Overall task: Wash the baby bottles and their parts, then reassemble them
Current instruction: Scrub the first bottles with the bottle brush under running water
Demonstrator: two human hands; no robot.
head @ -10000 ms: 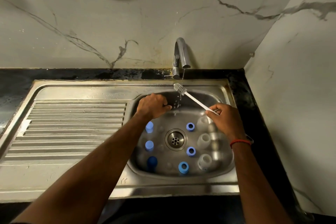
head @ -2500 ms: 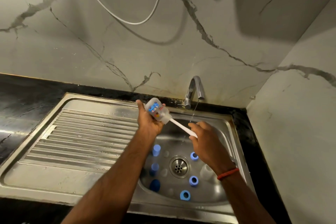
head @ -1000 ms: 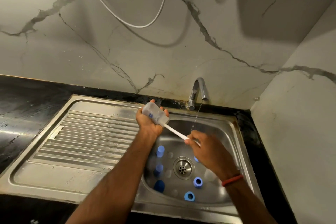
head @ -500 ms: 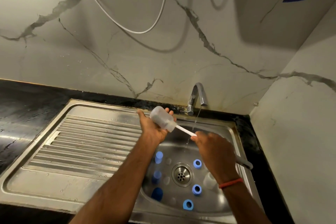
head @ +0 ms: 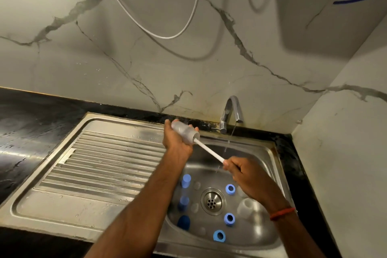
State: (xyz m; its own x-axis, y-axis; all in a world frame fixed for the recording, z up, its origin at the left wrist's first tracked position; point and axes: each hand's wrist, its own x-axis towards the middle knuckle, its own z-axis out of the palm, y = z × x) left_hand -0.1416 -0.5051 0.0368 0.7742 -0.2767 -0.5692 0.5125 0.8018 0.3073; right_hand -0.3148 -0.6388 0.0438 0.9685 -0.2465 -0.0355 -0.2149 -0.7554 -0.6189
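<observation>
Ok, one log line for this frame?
step: brushing inside bottle | left hand: grips bottle | right hand: grips brush, head inside bottle | tap: trickling | basin: blue rings loose

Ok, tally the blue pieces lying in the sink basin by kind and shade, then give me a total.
Blue rings, open in the middle: 3
Light blue caps: 2
Dark blue cap: 1
Total: 6 blue pieces
</observation>
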